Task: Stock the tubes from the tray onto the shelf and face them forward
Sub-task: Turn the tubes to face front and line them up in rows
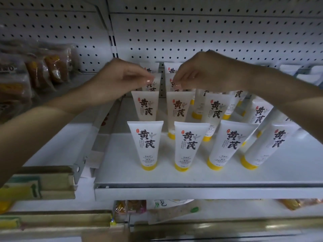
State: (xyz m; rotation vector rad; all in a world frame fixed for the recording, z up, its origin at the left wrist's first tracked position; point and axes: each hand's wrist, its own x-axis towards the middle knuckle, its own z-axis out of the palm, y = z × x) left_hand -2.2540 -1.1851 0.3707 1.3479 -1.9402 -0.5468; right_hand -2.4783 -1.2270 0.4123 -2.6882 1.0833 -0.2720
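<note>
Shelf [122, 172]: white tubes [146, 145], yellow caps down, standing in rows, labels forward. Left hand [120, 79]: fingertips pinching the top edge of a third-row tube [156, 84]. Right hand [209, 72]: pinching the neighbouring tube [169, 81] likewise. Bagged bread [43, 67]: adjoining shelf, left.

The black characters 黄芪 were printed large on every tube [146, 142]; the fine print below them could not be read. At 6 o'clock a green 包 was seen on a package [167, 204], and at 9 o'clock "WO" on a bag [10, 70].
</note>
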